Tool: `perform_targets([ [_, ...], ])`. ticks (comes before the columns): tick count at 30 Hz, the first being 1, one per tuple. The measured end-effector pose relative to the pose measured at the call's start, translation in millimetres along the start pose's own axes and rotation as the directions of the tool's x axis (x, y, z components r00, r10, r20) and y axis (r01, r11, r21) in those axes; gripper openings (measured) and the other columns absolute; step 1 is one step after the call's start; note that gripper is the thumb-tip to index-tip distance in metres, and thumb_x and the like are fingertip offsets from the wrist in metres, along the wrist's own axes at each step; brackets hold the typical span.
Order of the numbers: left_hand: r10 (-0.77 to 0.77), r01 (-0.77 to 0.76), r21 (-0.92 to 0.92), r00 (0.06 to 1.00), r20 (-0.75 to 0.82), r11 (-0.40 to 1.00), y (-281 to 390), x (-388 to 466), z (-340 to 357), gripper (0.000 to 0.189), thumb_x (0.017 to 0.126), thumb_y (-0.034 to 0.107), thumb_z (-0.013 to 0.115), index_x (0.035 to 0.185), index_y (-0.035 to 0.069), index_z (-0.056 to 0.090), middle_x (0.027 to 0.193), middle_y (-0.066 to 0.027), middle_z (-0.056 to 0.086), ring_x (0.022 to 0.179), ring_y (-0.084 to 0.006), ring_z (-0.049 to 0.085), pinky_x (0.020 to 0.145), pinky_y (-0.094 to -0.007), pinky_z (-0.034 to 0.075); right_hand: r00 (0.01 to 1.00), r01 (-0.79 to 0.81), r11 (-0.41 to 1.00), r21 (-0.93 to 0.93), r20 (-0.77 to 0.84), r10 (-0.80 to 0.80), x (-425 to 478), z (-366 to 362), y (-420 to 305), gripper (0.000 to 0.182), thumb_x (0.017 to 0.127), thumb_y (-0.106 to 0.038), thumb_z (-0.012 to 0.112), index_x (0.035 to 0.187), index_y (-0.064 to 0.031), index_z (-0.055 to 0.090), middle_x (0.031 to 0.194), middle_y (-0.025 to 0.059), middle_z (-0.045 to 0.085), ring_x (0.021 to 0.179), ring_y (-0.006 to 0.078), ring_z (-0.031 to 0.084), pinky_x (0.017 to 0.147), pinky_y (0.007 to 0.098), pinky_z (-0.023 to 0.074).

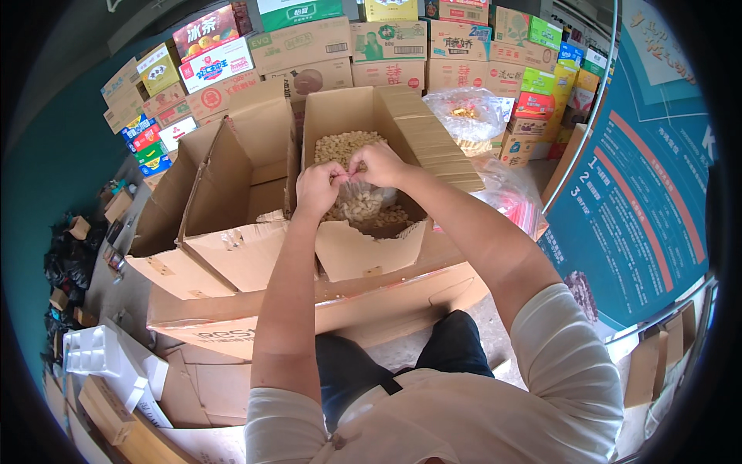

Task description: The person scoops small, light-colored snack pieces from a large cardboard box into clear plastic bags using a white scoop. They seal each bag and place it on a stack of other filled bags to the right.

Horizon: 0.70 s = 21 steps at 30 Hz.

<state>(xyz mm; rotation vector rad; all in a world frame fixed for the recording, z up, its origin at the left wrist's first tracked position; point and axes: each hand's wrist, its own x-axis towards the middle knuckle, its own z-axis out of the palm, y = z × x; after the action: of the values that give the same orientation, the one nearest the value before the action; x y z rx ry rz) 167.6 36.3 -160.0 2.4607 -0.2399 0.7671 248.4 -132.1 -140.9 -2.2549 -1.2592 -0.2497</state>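
Both hands meet over an open cardboard box that holds many small pale pieces, apparently nuts or a snack. My left hand pinches one side of the top of a clear plastic bag. From the other side my right hand grips the same bag top, fingertips touching or nearly touching the left ones. The bag hangs below the fingers with pale pieces inside it. Its lower part is hard to tell from the loose pieces around it. The box's near wall has a ragged, torn edge.
Two open cardboard boxes stand to the left on a larger carton. At right lie a stack of pink-edged plastic bags and a clear bag with gold-wrapped pieces. Stacked cartons line the back; white foam sits lower left.
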Motion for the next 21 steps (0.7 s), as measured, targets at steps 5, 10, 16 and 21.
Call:
perform_targets([
  [5,-0.027,0.028,-0.094,1.000,0.010,0.995,-1.6,0.9,-0.5,0.009,0.075,0.007,0.071,0.082,0.004,0.065,0.075,-0.0087,0.064,0.067,-0.0206,0.060,0.063,-0.0320,0.047,0.998,0.057,0.997,-0.061,-0.012,-0.058,-2.3,-7.0,0.1,0.011,0.068,-0.020,0.076,0.074,-0.0130,0.070,0.076,0.0042,0.068,0.082,0.0229,0.063,0.090,0.0397,0.0373],
  [10,0.013,-0.016,-0.165,1.000,-0.021,0.986,-4.0,1.8,2.7,0.006,0.076,0.002,0.069,0.080,0.002,0.064,0.071,-0.0090,0.063,0.062,-0.0166,0.058,0.059,-0.0290,0.046,0.997,0.071,0.995,-0.076,-0.016,-0.072,-8.9,-16.9,8.3,0.011,0.068,-0.019,0.076,0.074,-0.0134,0.069,0.077,0.0033,0.068,0.084,0.0227,0.062,0.089,0.0389,0.0372],
  [16,-0.034,0.034,-0.154,0.999,0.002,0.988,-2.2,0.7,1.7,0.006,0.076,0.002,0.069,0.080,0.002,0.064,0.072,-0.0091,0.063,0.061,-0.0163,0.058,0.059,-0.0290,0.047,0.998,0.052,0.989,-0.141,-0.015,-0.055,-17.2,-26.6,15.3,0.011,0.067,-0.019,0.076,0.073,-0.0134,0.069,0.078,0.0030,0.068,0.084,0.0227,0.062,0.087,0.0370,0.0377],
  [21,-0.050,0.053,-0.154,0.999,0.021,0.987,-0.8,1.0,2.5,0.006,0.077,0.002,0.068,0.081,0.002,0.064,0.073,-0.0097,0.064,0.063,-0.0176,0.059,0.060,-0.0298,0.047,0.998,0.066,0.978,-0.197,-0.001,-0.067,-23.4,-32.1,29.5,0.012,0.068,-0.020,0.076,0.073,-0.0137,0.068,0.078,0.0023,0.067,0.085,0.0215,0.061,0.086,0.0365,0.0383],
])
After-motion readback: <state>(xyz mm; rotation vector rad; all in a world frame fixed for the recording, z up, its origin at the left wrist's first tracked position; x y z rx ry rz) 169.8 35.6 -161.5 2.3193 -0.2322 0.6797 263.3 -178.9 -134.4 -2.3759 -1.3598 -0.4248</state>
